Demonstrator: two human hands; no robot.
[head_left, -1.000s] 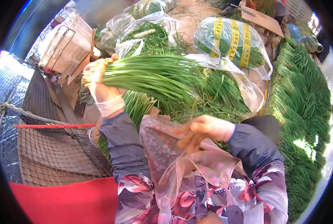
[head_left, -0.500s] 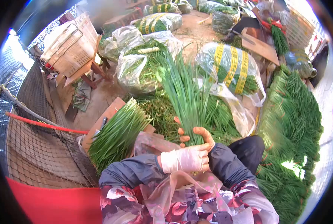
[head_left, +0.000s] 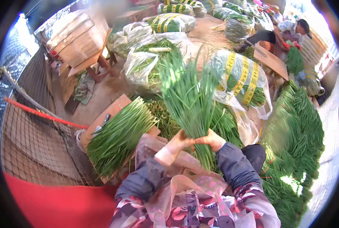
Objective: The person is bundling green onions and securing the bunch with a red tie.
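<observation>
A loose bunch of garlic chives [head_left: 190, 100] stands upright in front of my chest, its long green leaves fanned out at the top and slightly blurred. My left hand [head_left: 174, 146] grips it from the left side, and my right hand [head_left: 212, 140] wraps it from the right. Both hold it at about the same height, thumbs close together. The lower ends of the bunch poke out below my hands. To the left, a thick pile of chives [head_left: 122, 135] lies on a wooden board [head_left: 118, 104], beside a small dark-handled tool [head_left: 107, 118].
Trimmed chive litter [head_left: 165, 123] and a plastic bag of chives [head_left: 141, 72] lie ahead. Yellow-taped bags [head_left: 249, 81] stand beyond. Bundled chives [head_left: 291, 133] are stacked along my right. A plastic crate [head_left: 76, 41] sits on a stool at left. Another person [head_left: 291, 32] handles chives at back right.
My left hand has risen from the bunch's lower end to beside my right hand. The lower ends now show below both hands, and the leaves have spread wider.
</observation>
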